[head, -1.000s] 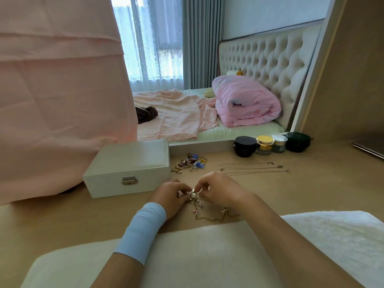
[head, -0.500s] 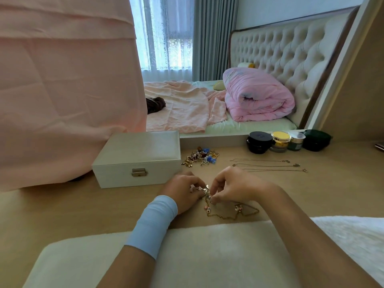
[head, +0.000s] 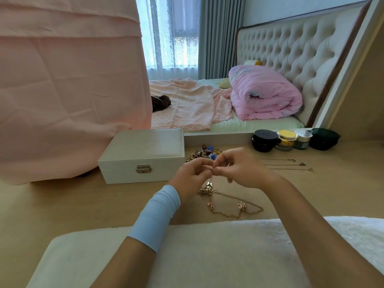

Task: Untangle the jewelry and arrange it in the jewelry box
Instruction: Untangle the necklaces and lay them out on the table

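Both the left grip (head: 192,175) and right grip (head: 239,169) are pinching one fine strand of the tangle (head: 208,189), held up fingertip to fingertip, its lower part trailing on the surface (head: 62,204) right of the shut box (head: 143,154), with a loose pile (head: 204,152) behind them.

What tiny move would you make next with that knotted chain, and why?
Probably pull gently apart to loosen the tangle: the left hand and right hand both pinch the chain above it, the rest trailing on the table. The jewelry box is shut.
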`<state>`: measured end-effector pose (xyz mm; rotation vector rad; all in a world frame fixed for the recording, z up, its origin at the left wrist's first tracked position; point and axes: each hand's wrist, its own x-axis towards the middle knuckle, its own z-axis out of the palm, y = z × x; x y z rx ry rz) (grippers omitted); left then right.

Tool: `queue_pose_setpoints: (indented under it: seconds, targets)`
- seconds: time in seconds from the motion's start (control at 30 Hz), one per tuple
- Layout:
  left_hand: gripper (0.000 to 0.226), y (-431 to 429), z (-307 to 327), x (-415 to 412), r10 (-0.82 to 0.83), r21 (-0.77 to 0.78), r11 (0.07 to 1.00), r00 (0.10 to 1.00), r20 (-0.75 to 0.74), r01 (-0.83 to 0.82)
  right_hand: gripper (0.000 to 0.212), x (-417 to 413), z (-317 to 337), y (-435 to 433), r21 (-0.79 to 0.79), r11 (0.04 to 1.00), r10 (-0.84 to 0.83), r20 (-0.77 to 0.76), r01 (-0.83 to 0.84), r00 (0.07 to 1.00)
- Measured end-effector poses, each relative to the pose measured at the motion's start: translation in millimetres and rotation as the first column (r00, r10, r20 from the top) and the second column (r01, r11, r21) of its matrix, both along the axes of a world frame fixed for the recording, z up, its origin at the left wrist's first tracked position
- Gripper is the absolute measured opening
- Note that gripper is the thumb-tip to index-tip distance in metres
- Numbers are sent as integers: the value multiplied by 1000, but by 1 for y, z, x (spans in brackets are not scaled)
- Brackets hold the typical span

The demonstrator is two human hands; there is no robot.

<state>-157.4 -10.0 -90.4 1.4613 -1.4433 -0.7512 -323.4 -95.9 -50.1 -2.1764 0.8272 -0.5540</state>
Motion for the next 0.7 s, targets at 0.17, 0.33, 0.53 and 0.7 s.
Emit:
queue_pose_setpoints:
  seconds: [0.17, 0.33, 0.53, 0.7]
  targets:
    - [19, 3, 10, 4, -94, 57, 992, 972, -215, 109, 5, 3, 10, 5, 117, 993, -43, 245, 14, 969]
    - [18, 3, 11, 10, -103, 87, 989, 979, -177, 120, 8, 3, 17, 8, 299, 954, -109, 397, -16, 911]
    - [17, 5, 7, 10, -90, 148, 983, 988, -127, 109, 6, 4, 29, 12, 438, 897, -224, 570, -61, 791]
    - [12, 6, 8, 8, -139, 213, 968, 990, 32, 129, 10, 3, 33, 10, 421, 907, -259, 609, -28, 750]
